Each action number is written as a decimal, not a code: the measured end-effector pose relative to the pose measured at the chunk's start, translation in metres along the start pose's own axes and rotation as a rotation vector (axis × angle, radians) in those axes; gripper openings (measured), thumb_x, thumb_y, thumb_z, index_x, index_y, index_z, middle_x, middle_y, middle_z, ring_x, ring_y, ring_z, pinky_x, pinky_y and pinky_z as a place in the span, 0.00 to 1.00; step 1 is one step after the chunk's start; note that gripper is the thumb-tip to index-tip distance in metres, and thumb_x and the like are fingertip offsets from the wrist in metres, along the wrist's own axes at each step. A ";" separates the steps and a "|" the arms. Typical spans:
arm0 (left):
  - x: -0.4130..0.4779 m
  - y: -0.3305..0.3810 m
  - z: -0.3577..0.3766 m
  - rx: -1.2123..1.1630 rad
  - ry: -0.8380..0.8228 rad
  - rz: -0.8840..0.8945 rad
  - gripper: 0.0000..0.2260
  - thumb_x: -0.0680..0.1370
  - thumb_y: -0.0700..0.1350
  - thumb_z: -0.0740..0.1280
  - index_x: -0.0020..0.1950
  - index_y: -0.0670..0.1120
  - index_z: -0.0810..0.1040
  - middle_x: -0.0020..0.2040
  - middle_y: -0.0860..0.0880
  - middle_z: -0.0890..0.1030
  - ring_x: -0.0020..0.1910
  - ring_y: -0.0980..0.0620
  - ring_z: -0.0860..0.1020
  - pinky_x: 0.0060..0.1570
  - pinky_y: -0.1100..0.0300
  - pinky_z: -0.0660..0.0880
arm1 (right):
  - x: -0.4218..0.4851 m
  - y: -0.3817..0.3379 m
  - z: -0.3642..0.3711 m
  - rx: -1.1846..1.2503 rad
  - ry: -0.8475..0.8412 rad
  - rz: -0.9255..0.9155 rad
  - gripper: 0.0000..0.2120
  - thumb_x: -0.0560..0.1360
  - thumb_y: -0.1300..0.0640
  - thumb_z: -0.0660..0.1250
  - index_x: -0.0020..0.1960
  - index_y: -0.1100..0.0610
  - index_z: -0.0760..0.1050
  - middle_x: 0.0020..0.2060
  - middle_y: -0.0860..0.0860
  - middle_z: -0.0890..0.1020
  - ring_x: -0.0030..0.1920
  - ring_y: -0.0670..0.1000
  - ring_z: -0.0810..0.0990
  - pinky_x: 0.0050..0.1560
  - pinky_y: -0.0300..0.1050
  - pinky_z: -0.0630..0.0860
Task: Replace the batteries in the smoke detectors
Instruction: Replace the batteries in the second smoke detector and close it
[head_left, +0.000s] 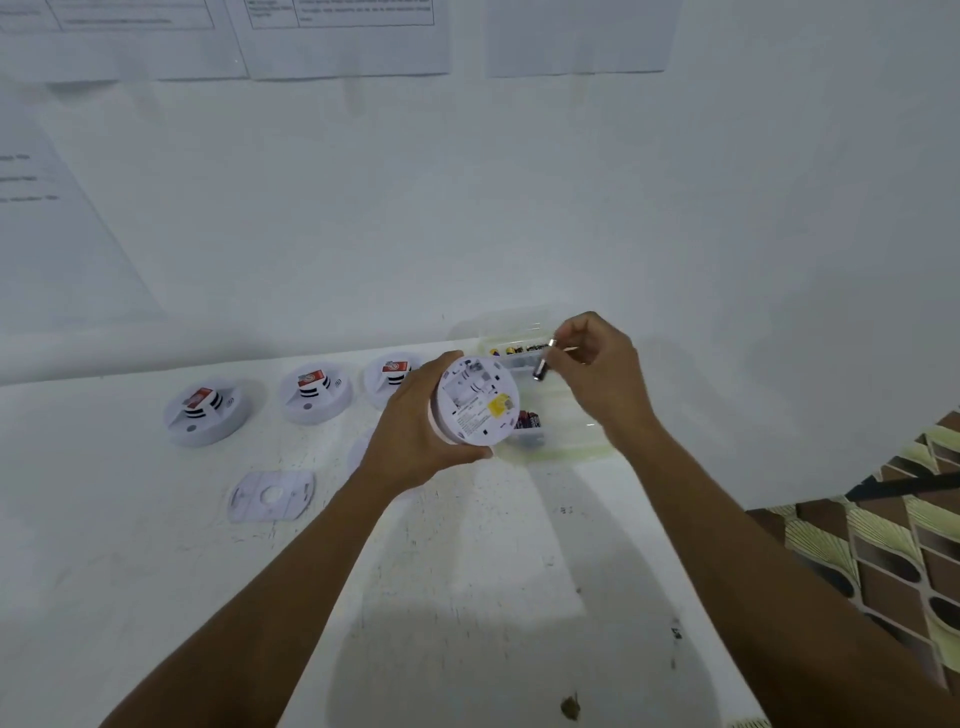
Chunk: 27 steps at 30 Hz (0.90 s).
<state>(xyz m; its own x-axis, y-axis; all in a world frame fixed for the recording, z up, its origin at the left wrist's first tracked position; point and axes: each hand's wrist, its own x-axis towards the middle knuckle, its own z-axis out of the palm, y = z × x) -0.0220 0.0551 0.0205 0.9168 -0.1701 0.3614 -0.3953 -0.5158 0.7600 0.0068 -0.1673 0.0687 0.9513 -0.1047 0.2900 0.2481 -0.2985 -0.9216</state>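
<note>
A: Three smoke detectors (315, 392) sit at nine o'clock on the counter (467, 571). Queued, probably?

B: Likely. The left hand (415, 441) has its grip wrapped round the held detector (475, 402), back turned up to expose the bay. At its two o'clock, the right hand (597, 379) has its grip pinching a battery (543, 364) over the clear box (566, 447).

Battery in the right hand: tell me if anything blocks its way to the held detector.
Nothing visible does. The battery, pinched by the right hand, hangs beside the detector that the left hand grips, air between.
</note>
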 end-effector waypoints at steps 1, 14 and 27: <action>-0.002 0.000 -0.003 0.002 0.011 -0.004 0.46 0.57 0.59 0.80 0.71 0.52 0.66 0.66 0.57 0.74 0.66 0.55 0.72 0.65 0.47 0.72 | 0.006 0.008 -0.006 -0.104 -0.016 0.037 0.06 0.71 0.63 0.72 0.43 0.56 0.76 0.38 0.48 0.83 0.39 0.48 0.83 0.41 0.40 0.76; 0.004 0.003 -0.008 0.028 0.028 0.012 0.44 0.57 0.56 0.81 0.70 0.57 0.65 0.63 0.68 0.70 0.63 0.66 0.69 0.63 0.61 0.68 | 0.036 0.034 0.002 -0.689 -0.599 0.212 0.05 0.77 0.61 0.65 0.47 0.57 0.79 0.42 0.55 0.85 0.43 0.53 0.85 0.48 0.47 0.82; 0.031 -0.023 -0.023 0.069 0.023 -0.024 0.46 0.57 0.57 0.81 0.71 0.57 0.63 0.65 0.63 0.71 0.65 0.61 0.69 0.66 0.59 0.67 | 0.128 0.039 0.061 -0.841 -0.566 0.013 0.04 0.74 0.57 0.68 0.45 0.49 0.80 0.47 0.50 0.84 0.47 0.51 0.82 0.51 0.45 0.78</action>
<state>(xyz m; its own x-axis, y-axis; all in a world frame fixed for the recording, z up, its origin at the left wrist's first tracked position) 0.0145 0.0812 0.0268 0.9239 -0.1379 0.3568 -0.3678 -0.5765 0.7296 0.1490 -0.1340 0.0540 0.9541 0.2870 -0.0853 0.2352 -0.8946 -0.3799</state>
